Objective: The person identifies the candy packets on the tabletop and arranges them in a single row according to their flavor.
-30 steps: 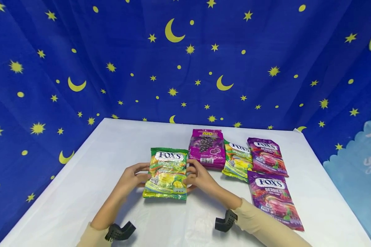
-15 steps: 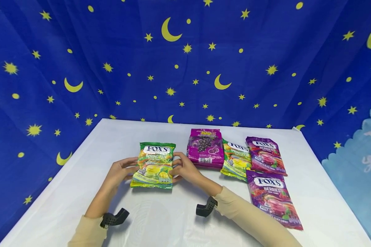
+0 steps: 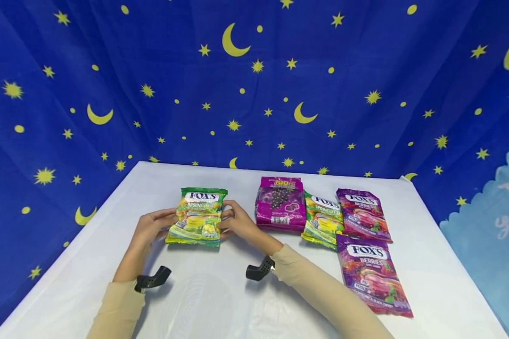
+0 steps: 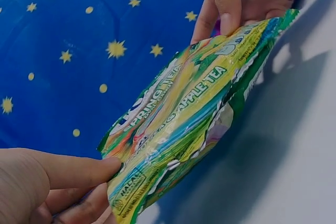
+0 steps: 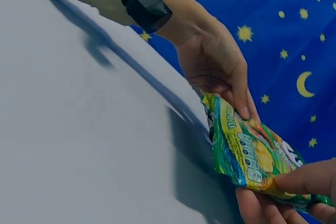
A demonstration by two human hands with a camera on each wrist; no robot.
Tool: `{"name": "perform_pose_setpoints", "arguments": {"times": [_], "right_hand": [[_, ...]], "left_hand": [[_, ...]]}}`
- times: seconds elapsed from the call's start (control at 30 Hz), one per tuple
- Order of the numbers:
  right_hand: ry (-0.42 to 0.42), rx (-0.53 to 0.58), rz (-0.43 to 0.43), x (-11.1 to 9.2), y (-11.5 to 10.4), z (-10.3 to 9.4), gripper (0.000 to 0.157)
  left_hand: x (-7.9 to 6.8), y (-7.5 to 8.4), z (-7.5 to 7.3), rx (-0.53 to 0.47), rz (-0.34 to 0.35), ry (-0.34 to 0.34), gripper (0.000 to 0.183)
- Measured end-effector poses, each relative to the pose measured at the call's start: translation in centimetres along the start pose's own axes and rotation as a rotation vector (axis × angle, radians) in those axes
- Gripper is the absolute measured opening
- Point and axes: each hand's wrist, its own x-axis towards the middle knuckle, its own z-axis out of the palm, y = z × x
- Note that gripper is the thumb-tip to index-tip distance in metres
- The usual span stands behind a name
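Between the two hands is a green and yellow candy bag (image 3: 197,219) labelled Fox's Spring Tea. The left hand (image 3: 151,228) pinches its left edge, thumb on the front and fingers behind. On the opposite edge, the right hand (image 3: 242,225) grips it the same way. Seen from the left wrist, the bag (image 4: 184,114) is tilted and casts a shadow on the white table below. The right wrist view shows the bag's lower end (image 5: 244,153) held off the surface, with both hands at its sides.
To the right lie a purple blackcurrant candy bag (image 3: 281,205), a second Spring Tea bag (image 3: 323,220), and two purple Fox's Berries bags, one farther back (image 3: 364,214) and one nearer (image 3: 374,275). A white table (image 3: 220,296) meets a blue star-patterned cloth (image 3: 186,84) behind.
Both hands have carried the Spring Tea bag to the left and farther back across the table, away from the purple blackcurrant bag. The other bags stay in place.
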Motion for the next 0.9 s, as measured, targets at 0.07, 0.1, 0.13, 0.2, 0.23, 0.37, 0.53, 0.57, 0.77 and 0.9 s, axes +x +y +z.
{"name": "perform_pose_setpoints", "arguments": {"times": [0.07, 0.1, 0.13, 0.2, 0.23, 0.37, 0.53, 0.57, 0.77, 0.9], "right_hand": [[0.006, -0.003, 0.013, 0.6, -0.1, 0.1, 0.066], [0.007, 0.000, 0.017, 0.8, -0.2, 0.2, 0.066], [0.008, 0.006, 0.021, 1.1, -0.3, 0.3, 0.067], [0.011, 0.018, 0.028, 1.6, -0.4, 0.5, 0.068], [0.013, 0.024, 0.032, 1.8, -0.5, 0.5, 0.069], [0.018, 0.050, 0.054, 2.7, -0.8, 0.9, 0.074], [0.020, 0.040, 0.078, 3.5, -0.9, 1.2, 0.080], [0.021, 0.039, 0.080, 3.7, -0.8, 1.3, 0.080], [0.035, 0.023, 0.074, 4.6, -0.5, 1.7, 0.081], [0.059, -0.014, 0.070, 5.0, -0.4, 2.1, 0.082]], "left_hand": [[0.4, 0.1, -0.2, -0.008, -0.019, 0.023, 0.051], [0.6, 0.1, -0.3, -0.015, -0.027, 0.034, 0.050], [0.9, 0.2, -0.4, -0.017, -0.034, 0.046, 0.049], [1.3, 0.3, -0.5, -0.026, -0.047, 0.066, 0.045], [1.5, 0.4, -0.6, -0.027, -0.050, 0.076, 0.044], [2.5, 0.5, -0.6, -0.041, -0.050, 0.106, 0.042], [3.6, 0.5, -0.6, -0.055, -0.090, 0.158, 0.045], [3.7, 0.5, -0.5, -0.053, -0.098, 0.168, 0.044], [4.7, 0.2, -0.4, -0.053, -0.114, 0.215, 0.042], [5.2, -0.3, -0.2, -0.061, -0.094, 0.253, 0.042]]}}
